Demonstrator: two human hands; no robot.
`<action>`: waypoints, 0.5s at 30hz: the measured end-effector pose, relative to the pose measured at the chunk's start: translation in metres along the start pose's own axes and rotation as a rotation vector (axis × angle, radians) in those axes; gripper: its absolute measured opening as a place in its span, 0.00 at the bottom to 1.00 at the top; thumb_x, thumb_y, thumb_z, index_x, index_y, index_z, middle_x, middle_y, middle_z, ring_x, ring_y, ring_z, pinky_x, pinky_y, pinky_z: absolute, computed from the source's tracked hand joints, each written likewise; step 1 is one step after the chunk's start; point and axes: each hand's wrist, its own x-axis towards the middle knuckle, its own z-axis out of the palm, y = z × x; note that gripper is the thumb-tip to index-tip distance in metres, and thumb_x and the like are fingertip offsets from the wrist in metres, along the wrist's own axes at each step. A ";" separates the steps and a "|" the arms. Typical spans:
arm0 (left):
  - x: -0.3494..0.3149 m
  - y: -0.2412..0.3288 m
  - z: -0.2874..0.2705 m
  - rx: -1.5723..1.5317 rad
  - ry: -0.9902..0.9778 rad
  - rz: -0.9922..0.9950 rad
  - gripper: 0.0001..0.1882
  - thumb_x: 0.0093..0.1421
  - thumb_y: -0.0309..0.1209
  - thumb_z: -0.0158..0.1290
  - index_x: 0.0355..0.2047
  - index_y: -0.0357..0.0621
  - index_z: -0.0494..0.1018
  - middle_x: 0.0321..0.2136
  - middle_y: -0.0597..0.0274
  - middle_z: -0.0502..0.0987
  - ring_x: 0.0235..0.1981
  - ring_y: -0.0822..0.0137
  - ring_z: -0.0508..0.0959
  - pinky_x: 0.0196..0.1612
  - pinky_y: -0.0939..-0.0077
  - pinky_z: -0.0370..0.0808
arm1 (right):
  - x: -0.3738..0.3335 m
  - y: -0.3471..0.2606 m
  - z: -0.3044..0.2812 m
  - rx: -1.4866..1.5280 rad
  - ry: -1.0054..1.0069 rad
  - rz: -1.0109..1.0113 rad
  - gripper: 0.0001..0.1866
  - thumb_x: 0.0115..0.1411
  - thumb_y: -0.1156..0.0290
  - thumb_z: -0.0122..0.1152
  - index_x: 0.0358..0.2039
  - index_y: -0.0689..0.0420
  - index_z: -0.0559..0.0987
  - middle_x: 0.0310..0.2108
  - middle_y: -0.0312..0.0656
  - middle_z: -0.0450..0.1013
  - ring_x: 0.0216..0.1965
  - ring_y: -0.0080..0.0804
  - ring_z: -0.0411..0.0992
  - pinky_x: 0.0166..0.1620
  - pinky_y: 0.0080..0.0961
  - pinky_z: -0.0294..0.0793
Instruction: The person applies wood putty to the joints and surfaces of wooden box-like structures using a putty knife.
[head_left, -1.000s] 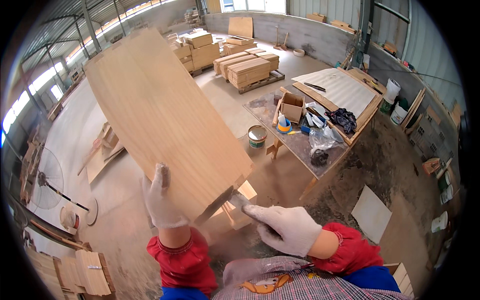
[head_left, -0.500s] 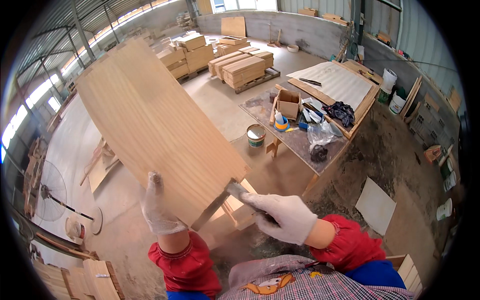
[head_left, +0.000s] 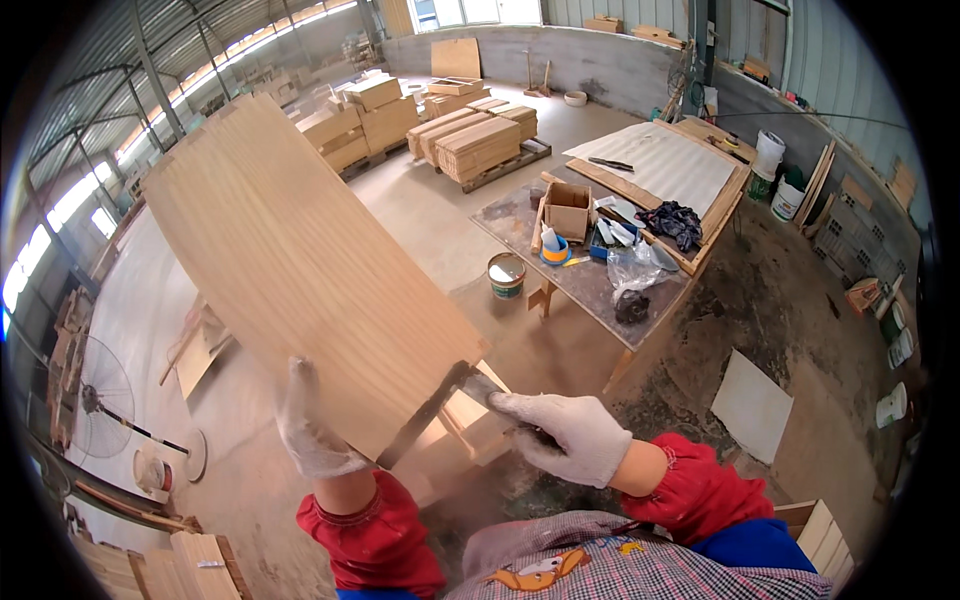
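Note:
A long pale wooden board [head_left: 310,270] slants across the view, its near end close to my body. My left hand [head_left: 315,435], in a white glove, grips the board's left edge near that end; some of its fingers are hidden. My right hand [head_left: 570,435], also gloved, is closed around a dark, long, flat-bladed tool [head_left: 425,420] that looks like a scraper. The tool lies along the board's near end edge. Below that end, pale wooden pieces [head_left: 468,415] show in part.
A worktable [head_left: 510,215] to the right carries a cardboard box [head_left: 568,210], plastic bags and dark cloth. An open can [head_left: 506,275] stands beside it. Stacked boards [head_left: 480,145] sit on a pallet beyond. A fan [head_left: 105,395] stands at left; a white sheet [head_left: 752,405] lies on the floor.
The board's near end and the tool have shifted slightly left. My left hand sits a little lower in the view and is smeared; the surroundings have shifted slightly with the head.

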 end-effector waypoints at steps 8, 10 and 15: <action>0.002 -0.007 -0.012 0.232 0.033 0.153 0.22 0.61 0.36 0.52 0.52 0.36 0.65 0.45 0.52 0.75 0.44 0.57 0.77 0.45 0.62 0.77 | 0.001 0.006 0.007 0.099 0.048 -0.033 0.24 0.53 0.75 0.57 0.53 0.52 0.71 0.32 0.47 0.74 0.29 0.44 0.74 0.32 0.31 0.74; 0.001 -0.006 -0.016 0.265 0.018 0.178 0.23 0.61 0.36 0.52 0.52 0.36 0.65 0.45 0.52 0.75 0.44 0.57 0.77 0.45 0.61 0.77 | 0.000 0.004 0.009 0.112 0.025 -0.039 0.25 0.53 0.76 0.57 0.53 0.52 0.71 0.33 0.47 0.74 0.29 0.44 0.74 0.32 0.31 0.74; -0.001 0.006 0.009 -0.052 -0.016 -0.052 0.22 0.61 0.35 0.52 0.52 0.36 0.65 0.46 0.52 0.74 0.45 0.57 0.77 0.45 0.61 0.77 | 0.005 0.005 0.021 0.159 0.046 -0.106 0.25 0.52 0.77 0.57 0.53 0.51 0.71 0.33 0.46 0.74 0.29 0.44 0.74 0.32 0.31 0.74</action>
